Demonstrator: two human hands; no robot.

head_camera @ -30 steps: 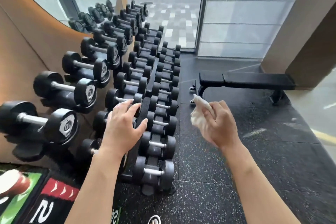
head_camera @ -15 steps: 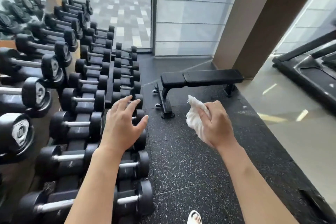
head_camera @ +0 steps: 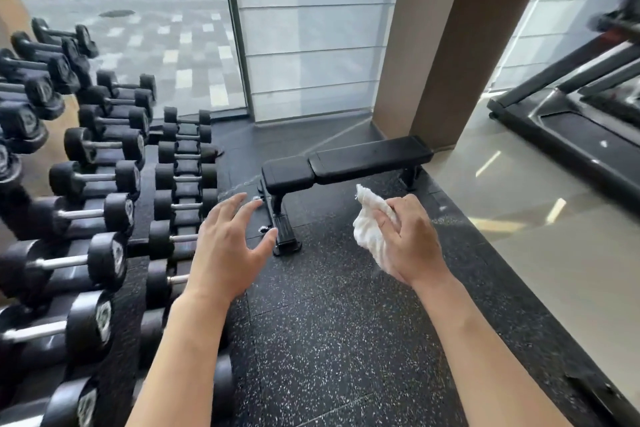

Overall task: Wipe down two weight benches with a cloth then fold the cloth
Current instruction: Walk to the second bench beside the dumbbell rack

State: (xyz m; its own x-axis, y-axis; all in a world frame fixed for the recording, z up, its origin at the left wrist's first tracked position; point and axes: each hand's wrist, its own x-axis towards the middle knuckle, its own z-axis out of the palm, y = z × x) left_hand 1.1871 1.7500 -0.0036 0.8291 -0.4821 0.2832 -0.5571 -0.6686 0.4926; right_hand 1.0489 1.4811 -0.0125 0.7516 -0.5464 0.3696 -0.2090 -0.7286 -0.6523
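Ahead, the black bench [head_camera: 346, 165] stands on the floor [head_camera: 339, 322] beside the dumbbells [head_camera: 93, 180] — untouched. Right hand [head_camera: 410, 243] grips the bunched white cloth [head_camera: 369, 229]; left hand [head_camera: 230, 246] hovers with fingers spread — holding nothing.

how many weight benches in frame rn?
1. The weight bench stands on the dark rubber floor ahead of the hands, between the dumbbell rack and the pillar. A second may be out of frame.

Treadmill [head_camera: 585, 107] blurred, cut by right edge. Cloth [head_camera: 370, 229] partly hidden behind right hand [head_camera: 412, 243]. Nearest dumbbells [head_camera: 72, 406] cropped.
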